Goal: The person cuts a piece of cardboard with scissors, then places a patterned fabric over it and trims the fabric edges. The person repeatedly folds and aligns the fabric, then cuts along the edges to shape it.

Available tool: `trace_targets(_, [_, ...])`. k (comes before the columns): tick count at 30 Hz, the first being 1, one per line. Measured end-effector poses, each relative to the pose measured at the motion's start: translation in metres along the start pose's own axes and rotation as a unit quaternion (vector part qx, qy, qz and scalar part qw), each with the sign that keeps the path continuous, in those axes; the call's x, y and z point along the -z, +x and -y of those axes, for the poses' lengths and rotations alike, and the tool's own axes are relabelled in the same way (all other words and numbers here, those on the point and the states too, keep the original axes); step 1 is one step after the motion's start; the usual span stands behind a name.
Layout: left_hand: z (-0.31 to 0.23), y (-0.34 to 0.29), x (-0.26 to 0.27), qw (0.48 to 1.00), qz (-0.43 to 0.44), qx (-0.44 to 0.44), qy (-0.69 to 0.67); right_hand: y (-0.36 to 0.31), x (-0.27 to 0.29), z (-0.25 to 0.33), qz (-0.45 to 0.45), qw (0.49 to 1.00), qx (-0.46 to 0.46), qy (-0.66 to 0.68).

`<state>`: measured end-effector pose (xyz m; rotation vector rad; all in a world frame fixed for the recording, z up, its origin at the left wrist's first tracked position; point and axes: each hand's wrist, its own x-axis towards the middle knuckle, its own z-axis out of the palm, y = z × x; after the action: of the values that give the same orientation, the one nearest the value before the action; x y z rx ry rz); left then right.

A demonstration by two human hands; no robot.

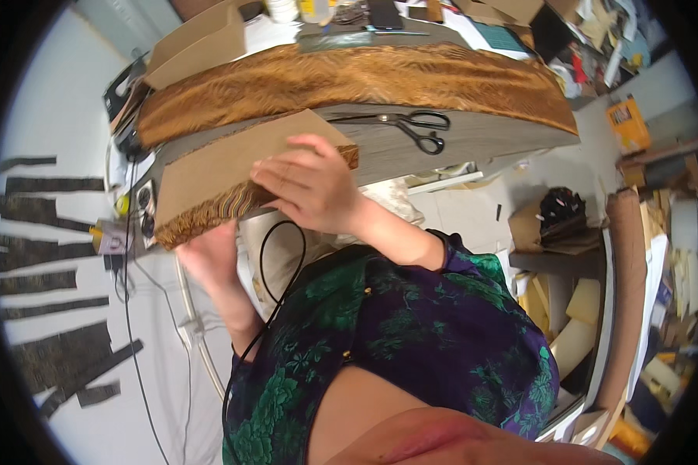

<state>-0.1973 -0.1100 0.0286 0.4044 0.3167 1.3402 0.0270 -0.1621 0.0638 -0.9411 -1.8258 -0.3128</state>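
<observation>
A flat brown board (240,159), like a box lid or panel, lies tilted over the near left part of the table. Gathered golden-brown striped fabric (217,208) wraps its near edge. My left hand (213,254) is at the near left corner, gripping it from below, its fingertips hidden by the board. At the near edge, towards the right end, my right hand (310,184) closes on the fabric and board, fingers over the top and thumb lower down. Black-handled scissors (415,128) lie just beyond the right end, their blades pointing towards the board.
A long golden-brown fabric piece (349,77) stretches across the grey table (473,133). An open cardboard box (198,46) stands at the back left. A black cable (262,260) loops in front of me. Dark strips (54,341) hang at left; crowded shelves (597,263) stand at right.
</observation>
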Motion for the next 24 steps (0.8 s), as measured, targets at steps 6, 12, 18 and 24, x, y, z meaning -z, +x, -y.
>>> trace_targets(6, [-0.024,-0.016,0.018,0.996,-0.037,0.07,0.046,-0.045,0.005,-0.006,0.071,0.991,0.049,-0.104])
trace_targets(12, [-0.028,-0.013,0.089,0.995,-0.056,0.074,0.023,-0.052,0.039,-0.038,0.044,0.997,-0.049,-0.045])
trace_targets(18, [-0.034,-0.006,0.094,0.991,-0.129,0.01,0.038,-0.088,0.088,-0.119,0.176,0.935,-0.236,-0.198])
trace_targets(24, [-0.037,0.002,0.108,0.991,-0.125,0.001,0.051,-0.094,0.094,-0.146,0.213,0.92,-0.246,-0.218])
